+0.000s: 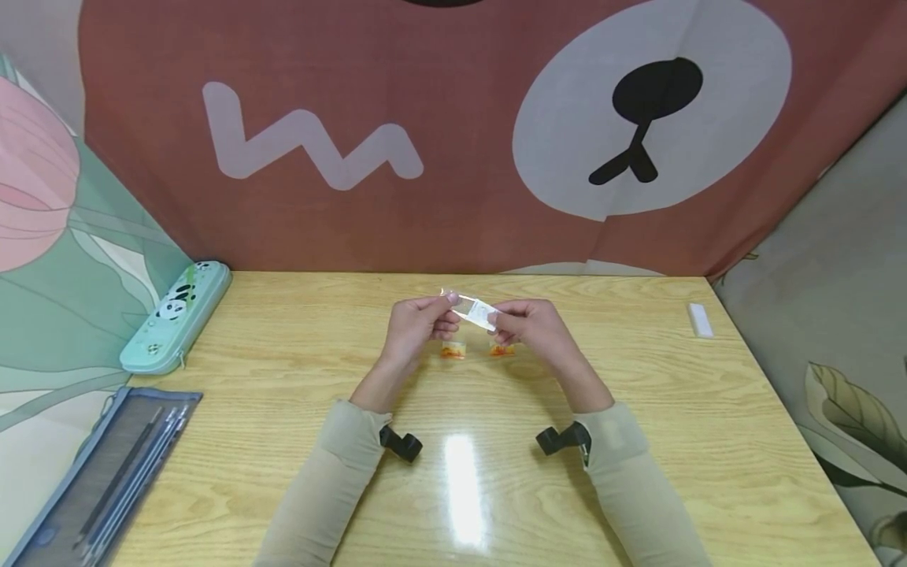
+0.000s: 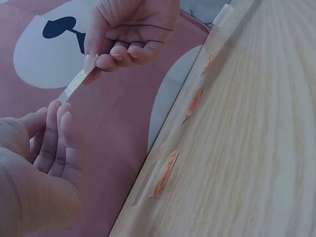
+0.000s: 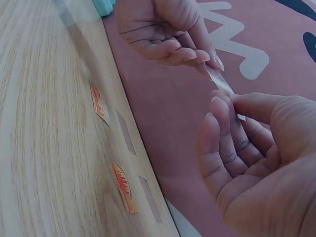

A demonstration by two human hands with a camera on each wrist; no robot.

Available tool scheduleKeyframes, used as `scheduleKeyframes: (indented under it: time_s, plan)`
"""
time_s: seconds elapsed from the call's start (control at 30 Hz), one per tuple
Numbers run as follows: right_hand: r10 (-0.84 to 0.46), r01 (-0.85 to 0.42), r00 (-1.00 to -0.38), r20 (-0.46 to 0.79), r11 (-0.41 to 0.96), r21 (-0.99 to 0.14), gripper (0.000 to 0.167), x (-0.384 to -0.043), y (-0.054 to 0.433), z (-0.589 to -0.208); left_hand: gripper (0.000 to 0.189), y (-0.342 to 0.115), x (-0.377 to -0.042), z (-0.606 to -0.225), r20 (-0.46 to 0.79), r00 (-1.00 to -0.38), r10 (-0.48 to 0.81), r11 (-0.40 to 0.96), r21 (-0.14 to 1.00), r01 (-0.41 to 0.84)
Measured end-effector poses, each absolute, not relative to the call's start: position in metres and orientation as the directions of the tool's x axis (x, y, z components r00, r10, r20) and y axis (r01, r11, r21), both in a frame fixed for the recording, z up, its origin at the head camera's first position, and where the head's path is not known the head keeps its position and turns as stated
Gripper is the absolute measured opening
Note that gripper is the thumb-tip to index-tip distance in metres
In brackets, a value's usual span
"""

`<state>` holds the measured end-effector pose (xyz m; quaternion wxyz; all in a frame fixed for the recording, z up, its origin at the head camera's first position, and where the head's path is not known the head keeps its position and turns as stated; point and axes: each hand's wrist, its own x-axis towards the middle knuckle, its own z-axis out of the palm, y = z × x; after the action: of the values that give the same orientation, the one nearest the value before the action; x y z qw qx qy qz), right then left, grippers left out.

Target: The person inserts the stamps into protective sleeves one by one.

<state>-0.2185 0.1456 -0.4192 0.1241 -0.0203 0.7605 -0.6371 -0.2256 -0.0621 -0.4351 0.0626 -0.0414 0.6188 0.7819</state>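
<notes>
Both hands are raised over the far part of the table and pinch a small flat packet point(image 1: 479, 313), see-through toward the left and white toward the right. The left hand point(image 1: 418, 324) grips its left end between thumb and fingers. At the other end, the right hand point(image 1: 533, 327) pinches the white part. Edge-on in the left wrist view, the packet point(image 2: 76, 83) looks like a thin pale strip. Below the hands lie small orange packets, one point(image 1: 453, 350) near the left fingers and another point(image 1: 501, 348) partly behind the right hand. A third orange packet point(image 2: 210, 61) shows in the left wrist view.
A mint panda pencil case point(image 1: 173, 319) lies at the back left. In front of it is a blue-edged mesh pouch point(image 1: 135, 472) with pencils inside. A small white block point(image 1: 700, 320) sits at the far right. Printed cloth point(image 1: 354, 228) hangs behind the table point(image 1: 298, 331).
</notes>
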Motion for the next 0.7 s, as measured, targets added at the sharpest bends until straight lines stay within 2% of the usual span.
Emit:
scheduleKeyframes:
  time_s: [0.27,0.7]
  plan:
    - [-0.178,0.102,-0.973,-0.146,0.236,-0.966,0.031,-0.2189,0.1476,-0.4189,0.031,-0.0610,-0.2244,-0.4353,-0.123,-0.988,0.096,-0.156,0.978,-0.137]
    - [-0.132,0.084,-0.984,-0.116,0.223,-0.971,0.034,-0.2198,0.1500,-0.4186,0.028,-0.0597,-0.2240,-0.4358,-0.177,-0.964,0.198,-0.037,0.982,-0.187]
